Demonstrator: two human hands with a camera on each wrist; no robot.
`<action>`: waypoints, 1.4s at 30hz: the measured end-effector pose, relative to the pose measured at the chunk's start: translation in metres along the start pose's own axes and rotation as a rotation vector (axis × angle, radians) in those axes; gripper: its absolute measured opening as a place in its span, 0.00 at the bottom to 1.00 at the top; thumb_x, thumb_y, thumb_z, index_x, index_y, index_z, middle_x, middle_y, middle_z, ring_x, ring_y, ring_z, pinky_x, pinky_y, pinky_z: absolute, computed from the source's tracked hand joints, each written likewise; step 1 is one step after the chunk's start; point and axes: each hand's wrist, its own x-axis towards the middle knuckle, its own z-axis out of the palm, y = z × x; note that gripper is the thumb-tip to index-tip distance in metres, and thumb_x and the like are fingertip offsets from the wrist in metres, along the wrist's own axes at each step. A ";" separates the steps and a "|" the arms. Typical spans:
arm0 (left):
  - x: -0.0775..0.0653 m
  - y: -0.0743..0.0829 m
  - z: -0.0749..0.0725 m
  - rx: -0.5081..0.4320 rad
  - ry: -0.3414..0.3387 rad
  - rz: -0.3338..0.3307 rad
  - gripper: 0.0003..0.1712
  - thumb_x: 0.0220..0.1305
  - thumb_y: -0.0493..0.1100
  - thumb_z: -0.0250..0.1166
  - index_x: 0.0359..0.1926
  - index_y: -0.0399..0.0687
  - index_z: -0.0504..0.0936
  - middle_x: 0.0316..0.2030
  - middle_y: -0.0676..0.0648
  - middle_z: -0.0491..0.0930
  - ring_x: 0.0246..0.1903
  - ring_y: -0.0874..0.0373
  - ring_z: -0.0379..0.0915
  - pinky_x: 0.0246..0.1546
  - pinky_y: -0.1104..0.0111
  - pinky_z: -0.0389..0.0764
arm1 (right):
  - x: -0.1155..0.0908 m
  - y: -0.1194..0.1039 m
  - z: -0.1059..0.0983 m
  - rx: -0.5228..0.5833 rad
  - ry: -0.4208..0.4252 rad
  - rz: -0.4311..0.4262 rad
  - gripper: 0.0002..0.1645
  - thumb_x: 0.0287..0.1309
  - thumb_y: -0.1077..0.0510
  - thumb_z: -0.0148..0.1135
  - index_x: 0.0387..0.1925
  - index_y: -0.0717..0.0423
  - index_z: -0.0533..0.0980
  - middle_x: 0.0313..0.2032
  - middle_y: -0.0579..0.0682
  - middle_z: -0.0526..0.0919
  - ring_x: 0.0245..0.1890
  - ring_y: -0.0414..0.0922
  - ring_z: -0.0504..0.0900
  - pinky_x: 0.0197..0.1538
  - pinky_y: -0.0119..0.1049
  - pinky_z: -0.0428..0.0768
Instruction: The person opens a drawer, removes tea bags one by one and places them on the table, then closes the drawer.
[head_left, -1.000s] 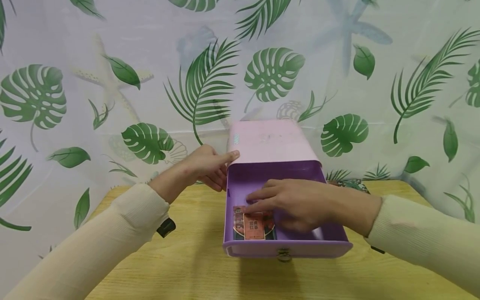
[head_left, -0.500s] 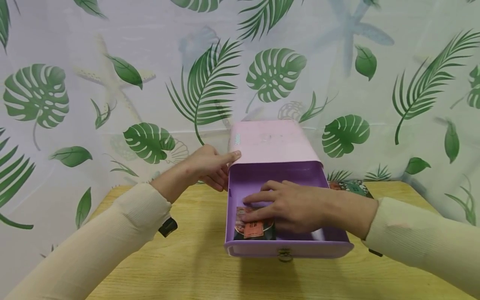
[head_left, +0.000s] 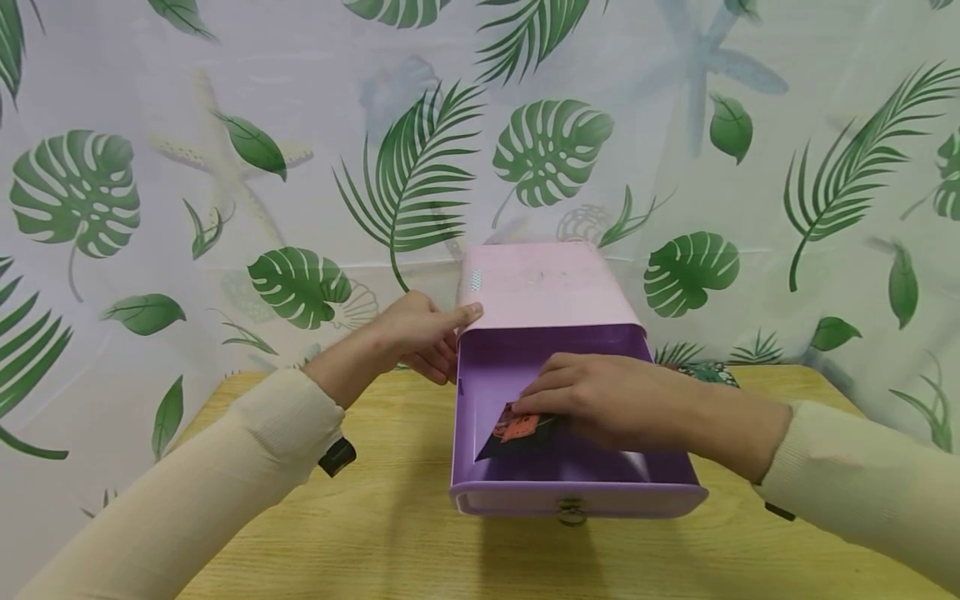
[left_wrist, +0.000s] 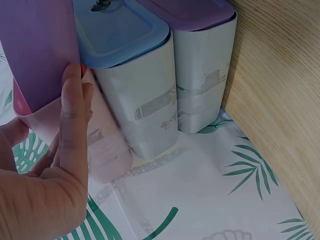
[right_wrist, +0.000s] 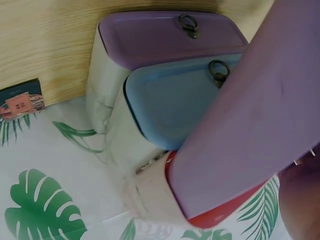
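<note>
A purple drawer [head_left: 480,367] stands pulled out of its pink case [head_left: 547,287]. Inside it, my right hand [head_left: 622,400] pinches a small flat tea packet [head_left: 517,425], dark with an orange label; the packet is tilted, its near left corner pointing down toward the drawer floor. Part of the packet is hidden under the hand. My left hand [head_left: 420,329] steadies the case's left front corner, thumb on top and fingers along the side. In the left wrist view, its fingers [left_wrist: 75,115] lie fairly straight against the drawer. Only a dark bit of the right hand [right_wrist: 305,200] shows in the right wrist view.
Under the pink case are a blue-fronted drawer unit [right_wrist: 175,105] and a purple-fronted one [right_wrist: 165,37], each with a ring pull. A similar packet [right_wrist: 22,102] lies on the wooden table [head_left: 360,517] behind, to the right. A leaf-print cloth [head_left: 225,100] hangs at the back.
My right fingers were spread over the packet lying flat in the drawer; now they pinch it and have tilted it up, shifted slightly right and back. The left hand stays in place.
</note>
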 end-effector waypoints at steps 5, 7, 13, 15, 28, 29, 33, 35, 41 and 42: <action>0.000 0.000 0.001 -0.001 0.009 -0.002 0.36 0.59 0.66 0.56 0.32 0.31 0.79 0.25 0.37 0.82 0.27 0.47 0.80 0.31 0.58 0.83 | -0.007 0.001 -0.008 -0.026 0.048 0.030 0.25 0.50 0.66 0.61 0.51 0.47 0.75 0.46 0.39 0.80 0.47 0.38 0.73 0.51 0.36 0.77; 0.001 0.000 0.001 0.001 0.012 -0.001 0.36 0.59 0.66 0.56 0.32 0.31 0.79 0.25 0.37 0.82 0.26 0.47 0.80 0.30 0.58 0.84 | -0.010 0.002 -0.011 -0.039 0.069 0.042 0.23 0.50 0.65 0.62 0.50 0.47 0.76 0.43 0.39 0.80 0.45 0.39 0.74 0.50 0.37 0.78; 0.001 0.000 0.001 0.002 0.009 -0.002 0.37 0.59 0.66 0.56 0.32 0.31 0.79 0.25 0.37 0.82 0.27 0.47 0.80 0.29 0.59 0.84 | -0.020 0.007 -0.020 -0.063 0.143 0.063 0.22 0.50 0.62 0.65 0.49 0.47 0.76 0.40 0.38 0.80 0.43 0.38 0.74 0.46 0.37 0.79; 0.000 0.000 0.001 -0.001 0.009 -0.002 0.37 0.59 0.66 0.56 0.32 0.31 0.79 0.25 0.37 0.82 0.27 0.47 0.80 0.29 0.59 0.84 | -0.022 0.009 -0.023 -0.073 0.169 0.063 0.21 0.50 0.62 0.65 0.49 0.47 0.76 0.40 0.39 0.80 0.43 0.37 0.74 0.45 0.36 0.80; -0.001 0.000 0.002 0.003 0.016 -0.001 0.37 0.59 0.66 0.56 0.32 0.31 0.78 0.25 0.37 0.82 0.27 0.46 0.80 0.27 0.60 0.84 | -0.045 0.023 -0.042 -0.160 0.371 0.108 0.21 0.50 0.64 0.62 0.49 0.52 0.77 0.39 0.47 0.80 0.41 0.41 0.75 0.37 0.42 0.81; -0.001 0.000 0.002 0.004 0.016 -0.001 0.37 0.59 0.66 0.56 0.32 0.31 0.78 0.25 0.37 0.82 0.27 0.46 0.80 0.27 0.61 0.84 | -0.047 0.024 -0.043 -0.169 0.381 0.116 0.19 0.53 0.63 0.60 0.49 0.52 0.77 0.39 0.48 0.80 0.41 0.42 0.75 0.37 0.43 0.80; 0.000 0.000 0.002 0.006 0.017 0.000 0.37 0.59 0.66 0.56 0.32 0.31 0.78 0.25 0.37 0.82 0.27 0.46 0.80 0.28 0.60 0.84 | -0.055 0.030 -0.046 -0.213 0.433 0.129 0.18 0.67 0.50 0.48 0.48 0.54 0.77 0.39 0.51 0.80 0.41 0.45 0.75 0.36 0.45 0.80; 0.000 0.000 0.002 0.005 0.018 0.000 0.37 0.59 0.66 0.56 0.32 0.31 0.78 0.25 0.37 0.82 0.27 0.46 0.80 0.28 0.60 0.84 | -0.059 0.034 -0.047 -0.235 0.453 0.135 0.24 0.70 0.46 0.40 0.48 0.55 0.77 0.38 0.52 0.81 0.40 0.46 0.76 0.34 0.46 0.81; -0.001 0.001 0.002 0.002 0.015 -0.002 0.37 0.59 0.66 0.56 0.32 0.31 0.78 0.25 0.37 0.82 0.27 0.46 0.80 0.29 0.59 0.84 | -0.073 0.046 -0.049 -0.282 0.466 0.188 0.26 0.70 0.44 0.39 0.48 0.55 0.77 0.36 0.51 0.81 0.35 0.45 0.77 0.27 0.43 0.80; -0.001 0.001 0.002 0.002 0.014 -0.001 0.37 0.59 0.66 0.56 0.32 0.31 0.78 0.25 0.37 0.82 0.27 0.46 0.80 0.29 0.59 0.84 | -0.075 0.048 -0.049 -0.286 0.461 0.201 0.26 0.70 0.43 0.39 0.48 0.54 0.78 0.36 0.51 0.81 0.34 0.44 0.77 0.27 0.43 0.79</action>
